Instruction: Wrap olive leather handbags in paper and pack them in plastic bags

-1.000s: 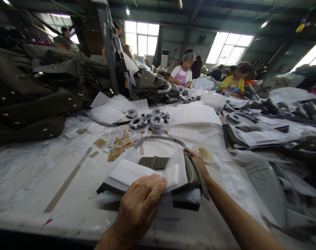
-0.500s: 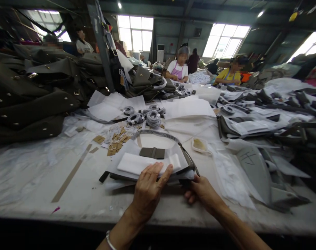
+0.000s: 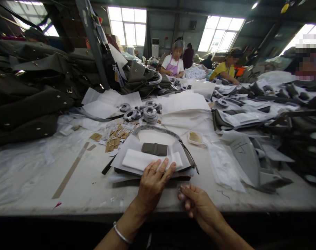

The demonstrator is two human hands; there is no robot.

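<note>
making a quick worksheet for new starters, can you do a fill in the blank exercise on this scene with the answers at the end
The hand resting on the white padding is the wearer's ____ one.
The cardboard tags are ____ in colour.
In this view, the small tray is to the ____ of those tags.

Missing words: left; brown; right.

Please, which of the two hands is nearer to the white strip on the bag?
The left. The left hand lies partly over the white strip; the right hand is apart from it, further right and closer to the camera.
</note>
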